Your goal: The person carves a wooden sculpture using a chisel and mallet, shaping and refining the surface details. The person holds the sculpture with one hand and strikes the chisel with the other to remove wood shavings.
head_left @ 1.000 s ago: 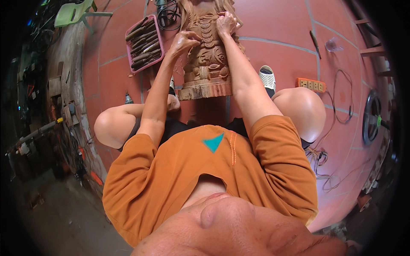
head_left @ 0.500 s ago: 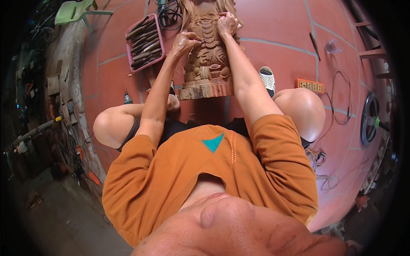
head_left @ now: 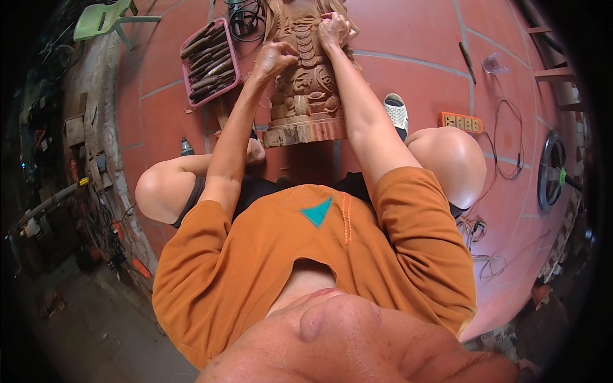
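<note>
A carved wooden sculpture (head_left: 306, 105) with curling relief and a rough base stands between my knees, its top cut off by the frame. My left hand (head_left: 274, 59) is closed against its left side, fingers curled toward the column of overlapping round shapes in the middle. Higher up, on the right side of the carving, my right hand (head_left: 334, 30) is bent closed against the wood. What either hand pinches, if anything, is too small or hidden to make out.
Left of the carving lies a pink basket (head_left: 236, 64) of chisel-like tools, with a green chair (head_left: 99, 22) beyond. To the right are an orange power strip (head_left: 461, 122) with a cord, a single slim tool (head_left: 468, 62), a clear cup (head_left: 495, 63) and a dark wheel-like ring (head_left: 549, 171).
The whole view has shifted slightly, so the carving and basket appear a little further left. My left hand's fingers look more curled; both hands remain at the carving.
</note>
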`<state>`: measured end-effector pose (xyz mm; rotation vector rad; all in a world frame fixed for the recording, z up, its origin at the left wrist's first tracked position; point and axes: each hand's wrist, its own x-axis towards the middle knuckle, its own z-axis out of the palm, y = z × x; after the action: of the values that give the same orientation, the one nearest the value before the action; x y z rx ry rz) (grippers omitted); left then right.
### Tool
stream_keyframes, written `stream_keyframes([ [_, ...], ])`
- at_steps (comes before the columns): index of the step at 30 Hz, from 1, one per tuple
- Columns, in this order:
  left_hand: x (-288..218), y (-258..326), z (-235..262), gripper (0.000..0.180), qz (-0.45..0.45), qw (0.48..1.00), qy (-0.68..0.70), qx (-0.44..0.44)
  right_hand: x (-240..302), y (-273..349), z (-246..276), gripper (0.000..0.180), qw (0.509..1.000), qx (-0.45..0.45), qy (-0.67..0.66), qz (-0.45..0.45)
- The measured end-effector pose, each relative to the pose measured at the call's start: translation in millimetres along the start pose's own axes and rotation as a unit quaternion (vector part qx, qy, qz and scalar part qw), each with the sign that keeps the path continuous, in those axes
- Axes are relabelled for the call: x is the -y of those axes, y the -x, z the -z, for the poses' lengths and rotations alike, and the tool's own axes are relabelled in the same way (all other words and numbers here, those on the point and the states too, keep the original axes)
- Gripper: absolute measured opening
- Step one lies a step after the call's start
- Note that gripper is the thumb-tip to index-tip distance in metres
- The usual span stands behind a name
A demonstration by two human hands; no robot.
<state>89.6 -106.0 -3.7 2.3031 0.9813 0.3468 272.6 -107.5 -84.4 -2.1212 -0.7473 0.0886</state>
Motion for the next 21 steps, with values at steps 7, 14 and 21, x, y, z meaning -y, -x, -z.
stream_keyframes([
  [7, -38, -6, 9, 0.019, 0.018, 0.979, -0.199, 0.039, 0, -1, -1, 0.021, 1.000, -0.007, -0.010, 0.007],
  [14, -44, -5, 11, 0.021, 0.050, 0.972, -0.228, 0.027, -4, -3, -8, 0.011, 1.000, -0.013, 0.013, -0.003],
  [21, -12, -12, 24, 0.019, 0.089, 0.988, -0.113, 0.058, -2, -1, -12, 0.016, 0.999, -0.030, 0.031, 0.004],
])
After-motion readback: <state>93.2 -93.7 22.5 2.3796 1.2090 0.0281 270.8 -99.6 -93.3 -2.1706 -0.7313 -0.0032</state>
